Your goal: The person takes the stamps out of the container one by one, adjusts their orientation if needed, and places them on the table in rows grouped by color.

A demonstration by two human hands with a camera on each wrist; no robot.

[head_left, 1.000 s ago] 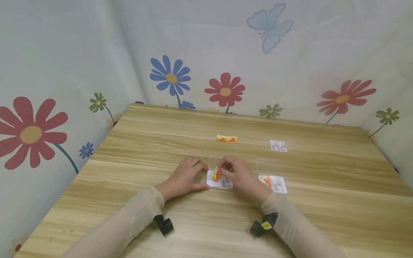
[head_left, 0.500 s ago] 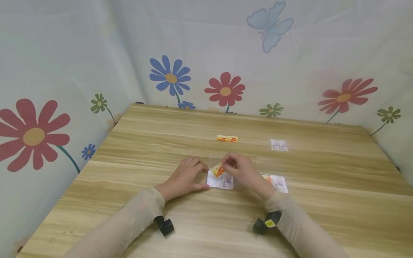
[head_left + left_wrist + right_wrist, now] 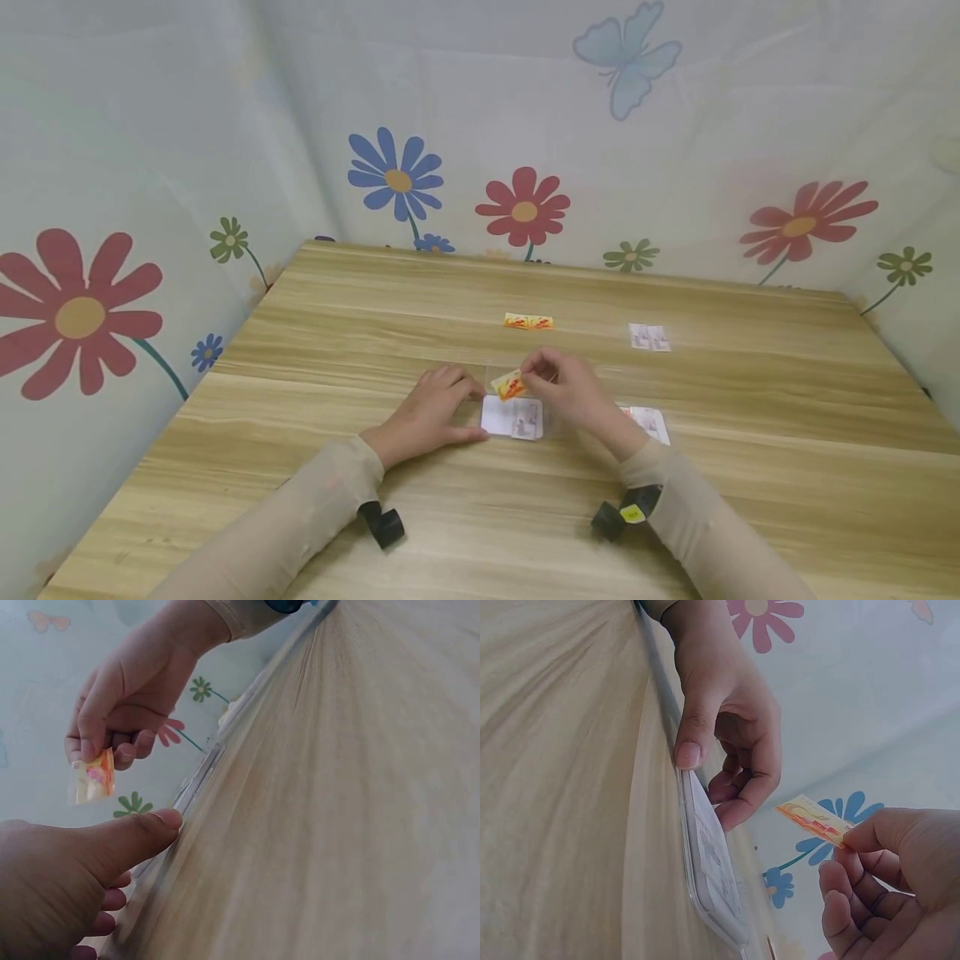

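My right hand (image 3: 566,392) pinches a small yellow-and-orange printed packet (image 3: 509,385) by its right end, between thumb and index finger. The packet hangs tilted above the far edge of a clear-edged white flat case (image 3: 497,417). In the case's right half lies a whitish printed piece (image 3: 527,419); its left half shows plain white. My left hand (image 3: 431,412) holds the case at its left end, thumb at the near corner and index finger at the far one. In the right wrist view the packet (image 3: 816,820) is well clear of the case (image 3: 712,862).
A second white case (image 3: 651,423) lies to the right, partly hidden behind my right hand. Farther back are two yellow-orange packets (image 3: 528,322) side by side and two whitish printed pieces (image 3: 648,337). Flowered cloth (image 3: 465,108) hangs behind the wooden table (image 3: 337,333).
My right hand has lifted the yellow-orange packet off the left half of the case, moving it up and slightly away, baring the white beneath. The left hand has stayed in place.
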